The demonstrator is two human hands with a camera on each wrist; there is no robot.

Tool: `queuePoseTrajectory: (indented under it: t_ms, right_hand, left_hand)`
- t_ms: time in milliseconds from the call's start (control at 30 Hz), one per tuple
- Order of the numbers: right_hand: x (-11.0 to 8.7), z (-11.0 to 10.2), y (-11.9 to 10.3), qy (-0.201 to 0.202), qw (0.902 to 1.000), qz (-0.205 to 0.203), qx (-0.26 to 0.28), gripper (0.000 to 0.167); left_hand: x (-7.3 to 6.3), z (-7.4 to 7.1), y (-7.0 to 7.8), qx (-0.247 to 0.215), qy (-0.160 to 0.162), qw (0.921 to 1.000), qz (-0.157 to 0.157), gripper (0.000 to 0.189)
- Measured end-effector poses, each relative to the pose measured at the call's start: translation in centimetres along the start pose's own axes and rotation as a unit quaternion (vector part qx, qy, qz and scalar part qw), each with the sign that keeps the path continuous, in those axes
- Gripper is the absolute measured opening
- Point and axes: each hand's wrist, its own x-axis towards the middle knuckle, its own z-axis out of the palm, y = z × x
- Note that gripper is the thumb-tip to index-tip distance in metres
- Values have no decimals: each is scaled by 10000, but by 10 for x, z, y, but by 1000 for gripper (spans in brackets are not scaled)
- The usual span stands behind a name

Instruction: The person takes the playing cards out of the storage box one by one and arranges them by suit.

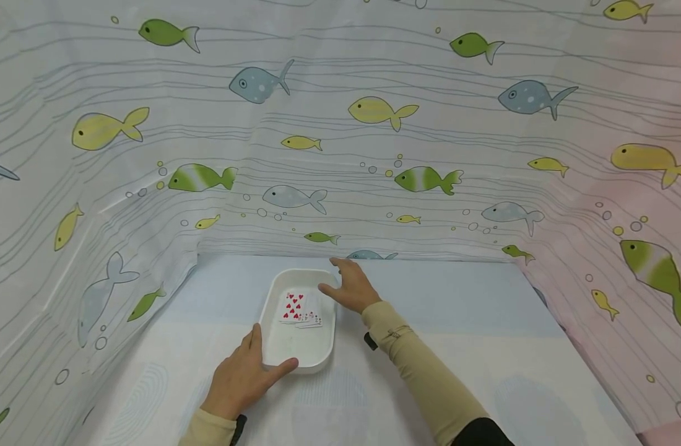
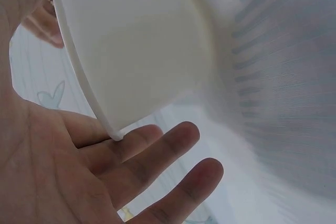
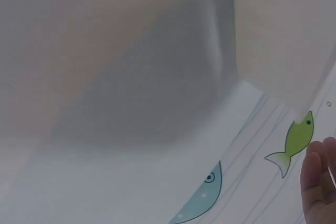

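Observation:
A white tray [image 1: 296,354] with rounded corners lies on the table, and several playing cards [image 1: 293,306] are in it. The top card shows red hearts; others are fanned out beneath it. My left hand [image 1: 241,379] is at the tray's near left corner, thumb by the near rim and fingers along the left side. In the left wrist view, the rim of the tray [image 2: 136,51] meets the spread fingers [image 2: 181,135] of that hand. My right hand [image 1: 351,287] is at the far right corner, thumb and fingers spread apart, holding nothing.
A pale cloth with blue patterns covers the table [image 1: 441,365]. Fish-printed curtains [image 1: 340,161] stand behind it and along both sides. The far table edge lies just beyond the tray.

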Motion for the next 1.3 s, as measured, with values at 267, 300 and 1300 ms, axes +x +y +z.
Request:
queuePoseTrajectory:
  t_ms: [267,300,1300]
  right_hand:
    - [12,4,-13,-271,9992,-284,-32,78]
    - [13,5,-13,-305,9991,-305,-40,79]
    - [27,66,-33,-1782,9720,-591,-1415,92]
  left_hand:
    - [0,0,-1,27,-2,10000,-15,125]
    - [0,0,-1,25,-15,10000,-24,125]
    - [2,3,-2,-88,65,9999,72,123]
